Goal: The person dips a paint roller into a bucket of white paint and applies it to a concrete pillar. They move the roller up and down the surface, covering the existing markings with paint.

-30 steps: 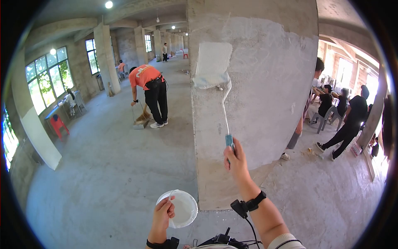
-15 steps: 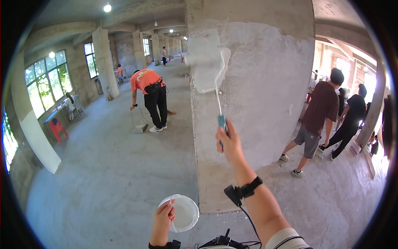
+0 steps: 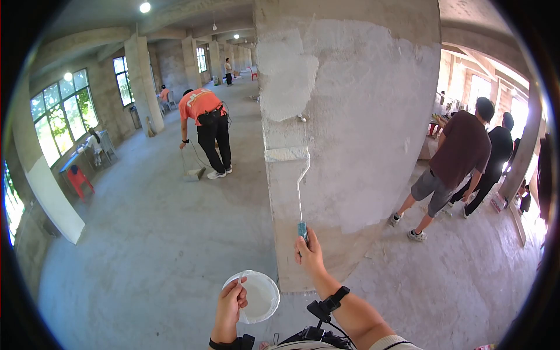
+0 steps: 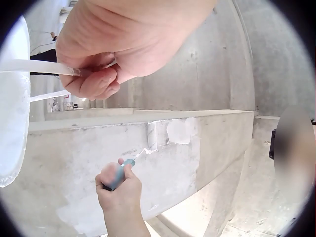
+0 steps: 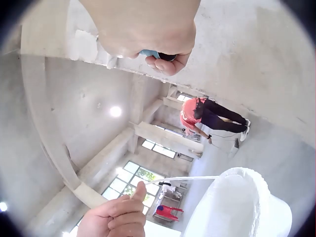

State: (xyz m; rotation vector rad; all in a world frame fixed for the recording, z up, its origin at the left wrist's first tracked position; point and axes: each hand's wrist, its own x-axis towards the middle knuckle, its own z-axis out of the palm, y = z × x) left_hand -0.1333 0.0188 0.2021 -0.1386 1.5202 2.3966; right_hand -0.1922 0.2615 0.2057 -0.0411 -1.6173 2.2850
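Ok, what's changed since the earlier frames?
The right hand has brought the roller down the pillar, below the white patch, which now spreads wider. The person in the dark shirt, mostly hidden behind the pillar at first, has come into view at right. Nothing was taken up or let go: the right hand still grips the roller, the left hand the handle of the bucket.

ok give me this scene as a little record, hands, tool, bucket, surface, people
right hand: grips the roller's blue handle
left hand: holds the bucket by its bail
roller: against the pillar, below a whiter patch
bucket: white, open at the top
pillar: pale coating over much of the near face, bare strips at top and bottom
people: one in orange bends over a dustpan; one in maroon stands right of the pillar
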